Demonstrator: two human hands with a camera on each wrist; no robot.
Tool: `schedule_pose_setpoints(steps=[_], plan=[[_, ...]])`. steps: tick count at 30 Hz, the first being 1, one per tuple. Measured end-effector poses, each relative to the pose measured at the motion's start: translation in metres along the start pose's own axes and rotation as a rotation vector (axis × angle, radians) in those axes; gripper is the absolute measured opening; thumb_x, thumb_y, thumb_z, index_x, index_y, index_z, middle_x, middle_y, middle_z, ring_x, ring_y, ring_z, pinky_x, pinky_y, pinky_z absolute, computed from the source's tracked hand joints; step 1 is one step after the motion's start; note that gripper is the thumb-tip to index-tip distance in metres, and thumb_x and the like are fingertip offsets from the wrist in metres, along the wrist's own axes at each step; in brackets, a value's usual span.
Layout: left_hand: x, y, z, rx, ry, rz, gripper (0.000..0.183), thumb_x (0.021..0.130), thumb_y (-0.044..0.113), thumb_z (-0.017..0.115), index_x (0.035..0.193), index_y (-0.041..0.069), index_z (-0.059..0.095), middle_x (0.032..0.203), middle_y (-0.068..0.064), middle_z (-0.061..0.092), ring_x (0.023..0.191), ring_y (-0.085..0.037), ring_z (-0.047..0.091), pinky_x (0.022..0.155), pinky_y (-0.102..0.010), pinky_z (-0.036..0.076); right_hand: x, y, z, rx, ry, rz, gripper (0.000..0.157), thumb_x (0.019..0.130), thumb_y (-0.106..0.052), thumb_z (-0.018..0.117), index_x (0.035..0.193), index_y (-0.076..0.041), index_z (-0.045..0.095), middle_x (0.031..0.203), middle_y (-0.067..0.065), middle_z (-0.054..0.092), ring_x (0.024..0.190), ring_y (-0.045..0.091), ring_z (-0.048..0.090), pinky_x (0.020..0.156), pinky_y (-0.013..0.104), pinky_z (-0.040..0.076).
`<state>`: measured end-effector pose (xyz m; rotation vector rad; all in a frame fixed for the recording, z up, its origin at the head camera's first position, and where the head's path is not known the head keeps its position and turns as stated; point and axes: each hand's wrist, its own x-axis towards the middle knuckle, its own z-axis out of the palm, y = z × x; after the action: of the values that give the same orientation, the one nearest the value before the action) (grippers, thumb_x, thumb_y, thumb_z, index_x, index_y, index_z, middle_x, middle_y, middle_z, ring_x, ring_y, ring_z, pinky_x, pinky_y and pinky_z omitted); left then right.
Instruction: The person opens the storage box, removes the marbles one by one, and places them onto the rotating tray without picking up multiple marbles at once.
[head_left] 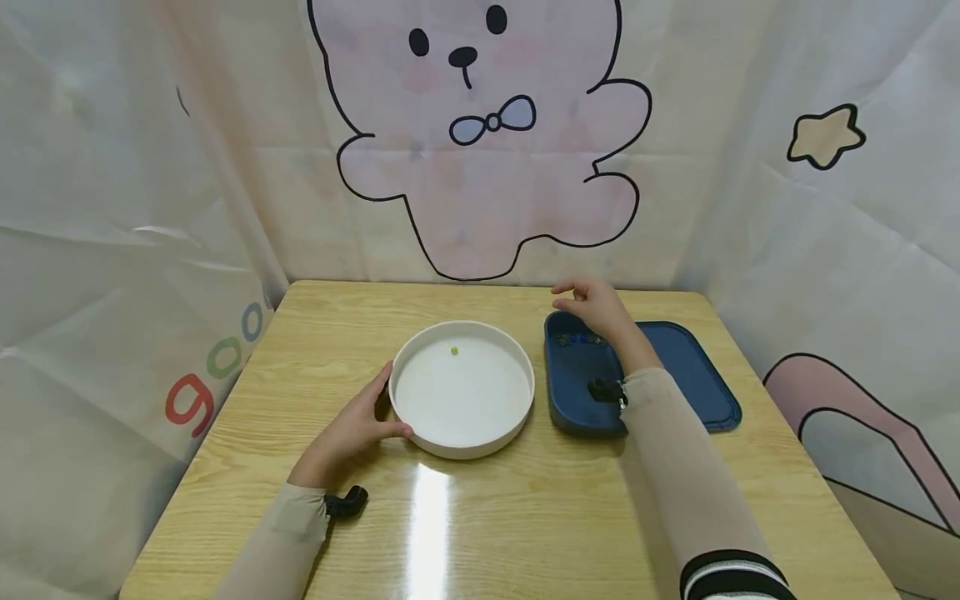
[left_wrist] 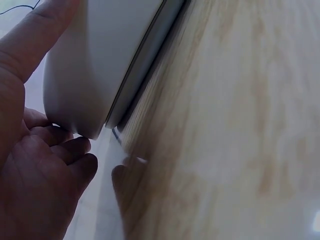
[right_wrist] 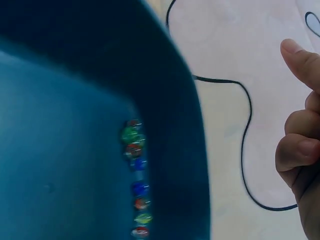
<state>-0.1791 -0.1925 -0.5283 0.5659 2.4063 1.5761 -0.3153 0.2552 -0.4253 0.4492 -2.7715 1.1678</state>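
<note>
Marbles (right_wrist: 139, 190) lie in a line along the far wall of a blue box (head_left: 577, 383), below the right hand (head_left: 600, 312), which hangs over the box's far rim. That hand's grip is loose and narrow: thumb and forefinger stand slightly apart, and the other fingers are bent in toward the palm. In the right wrist view the marbles show red, green and blue through clear glass, several of them touching.

To the left, the left hand (head_left: 365, 421) holds a round white dish (head_left: 468, 400) by its left side. Its thumb rests at the near left rim, while the fingers bend against the wall farther along. One yellow-green marble (head_left: 454, 351) sits inside the dish, toward the far side and a little left of the middle.

Dish and box stand near each other on the wood-grain surface (head_left: 547, 517), a narrow gap between them. Right of the box, a flat blue lid (head_left: 686, 367) lies partly behind the right forearm. Both sleeves are beige, and a small black device (head_left: 348, 502) sits at the left wrist. Beyond the far edge hangs a pale cloth (head_left: 487, 200) printed with a pink bear.
</note>
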Motion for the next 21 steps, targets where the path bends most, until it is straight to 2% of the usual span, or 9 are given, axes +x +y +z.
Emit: schedule_pose_setpoints(steps=[5, 14, 21], plan=[[0.002, 0.002, 0.0, -0.007, -0.005, 0.001, 0.129, 0.076, 0.037, 0.091, 0.167, 0.02, 0.002, 0.173, 0.0, 0.007, 0.159, -0.023, 0.006, 0.126, -0.055, 0.013, -0.004, 0.015, 0.0, -0.004, 0.003, 0.01, 0.029, 0.095, -0.034, 0.076, 0.118, -0.016, 0.076, 0.072, 0.006, 0.044, 0.06, 0.023, 0.038, 0.058, 0.035, 0.037], [0.006, 0.002, 0.002, -0.007, -0.021, 0.013, 0.128, 0.077, 0.032, 0.091, 0.167, 0.021, 0.001, 0.173, 0.0, 0.006, 0.159, -0.022, 0.005, 0.126, -0.053, 0.014, -0.011, 0.044, 0.003, -0.003, -0.043, 0.125, 0.031, 0.095, -0.029, 0.076, 0.121, -0.012, 0.075, 0.061, 0.002, 0.045, 0.048, 0.02, 0.047, 0.047, 0.034, 0.043], [0.004, 0.001, 0.001, -0.013, -0.012, -0.004, 0.128, 0.077, 0.032, 0.091, 0.167, 0.022, 0.001, 0.173, 0.0, 0.007, 0.159, -0.022, 0.007, 0.126, -0.053, 0.013, -0.007, 0.055, 0.01, -0.007, -0.063, 0.138, 0.028, 0.094, -0.028, 0.077, 0.118, -0.012, 0.076, 0.061, 0.001, 0.044, 0.055, 0.02, 0.045, 0.053, 0.033, 0.04]])
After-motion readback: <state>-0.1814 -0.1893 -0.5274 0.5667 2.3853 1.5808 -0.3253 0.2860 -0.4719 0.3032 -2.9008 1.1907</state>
